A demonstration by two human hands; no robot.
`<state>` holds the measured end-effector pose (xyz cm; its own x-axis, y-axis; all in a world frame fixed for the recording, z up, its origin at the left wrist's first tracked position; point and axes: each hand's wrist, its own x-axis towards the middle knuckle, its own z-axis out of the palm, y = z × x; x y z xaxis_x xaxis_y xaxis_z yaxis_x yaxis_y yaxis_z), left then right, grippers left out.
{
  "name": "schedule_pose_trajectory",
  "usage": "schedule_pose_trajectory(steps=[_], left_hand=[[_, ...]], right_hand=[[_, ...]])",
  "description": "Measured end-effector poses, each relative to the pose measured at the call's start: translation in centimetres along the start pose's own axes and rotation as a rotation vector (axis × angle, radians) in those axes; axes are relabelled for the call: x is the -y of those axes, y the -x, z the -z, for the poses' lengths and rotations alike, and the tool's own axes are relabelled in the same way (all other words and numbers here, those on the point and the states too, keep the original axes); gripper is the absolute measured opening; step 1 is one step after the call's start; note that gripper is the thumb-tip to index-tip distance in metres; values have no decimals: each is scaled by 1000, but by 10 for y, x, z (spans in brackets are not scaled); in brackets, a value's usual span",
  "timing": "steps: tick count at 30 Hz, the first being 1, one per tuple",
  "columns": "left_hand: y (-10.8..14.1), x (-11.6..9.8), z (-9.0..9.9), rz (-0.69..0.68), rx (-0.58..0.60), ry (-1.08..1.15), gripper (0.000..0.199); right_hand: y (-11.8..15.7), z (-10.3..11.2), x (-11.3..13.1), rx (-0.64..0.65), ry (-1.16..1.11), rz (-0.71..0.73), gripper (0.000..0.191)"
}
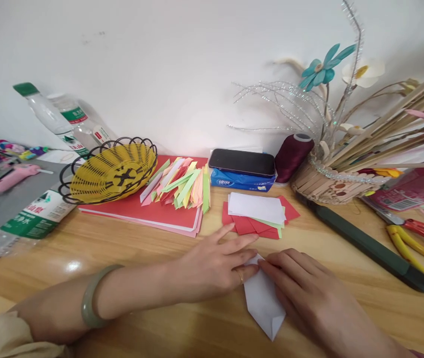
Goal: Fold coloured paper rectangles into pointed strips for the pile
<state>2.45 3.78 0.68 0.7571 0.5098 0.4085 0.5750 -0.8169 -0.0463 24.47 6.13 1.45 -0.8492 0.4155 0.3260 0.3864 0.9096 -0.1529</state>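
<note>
A folded white paper [263, 303] lies on the wooden table, its near end pointed and its far end partly covered by fingers. My left hand [221, 261], with a ring and a jade-coloured bangle, has its fingers spread, some of them resting on the paper's far end. Bent fingers of my right hand [301, 276] press together on the paper's right edge near the top. Just beyond the hands is a stack of white slips [256, 206] on top of red and green papers [290, 210].
A yellow basket [117, 169] and a pile of folded coloured strips [184, 186] sit on red sheets [141, 211]. Behind are a phone [242, 162] on a blue pack [240, 180] and a thread spool [293, 156]. A dark green tool [369, 243] and pliers [417, 243] lie right; bottles [38, 216] left.
</note>
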Motion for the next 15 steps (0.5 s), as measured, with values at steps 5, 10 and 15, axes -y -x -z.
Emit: schedule_pose_trajectory(steps=[5,10,15], left_hand=[[-2,-7,-8,105,-27,0,15],[-4,-8,-12,146,-29,57,15],[-6,-3,-6,107,4,83,18]], right_hand=[[-1,1,0,13,-41,-31,28],[1,0,0,-1,-53,-39,25],[2,-1,-1,27,-70,-50,26]])
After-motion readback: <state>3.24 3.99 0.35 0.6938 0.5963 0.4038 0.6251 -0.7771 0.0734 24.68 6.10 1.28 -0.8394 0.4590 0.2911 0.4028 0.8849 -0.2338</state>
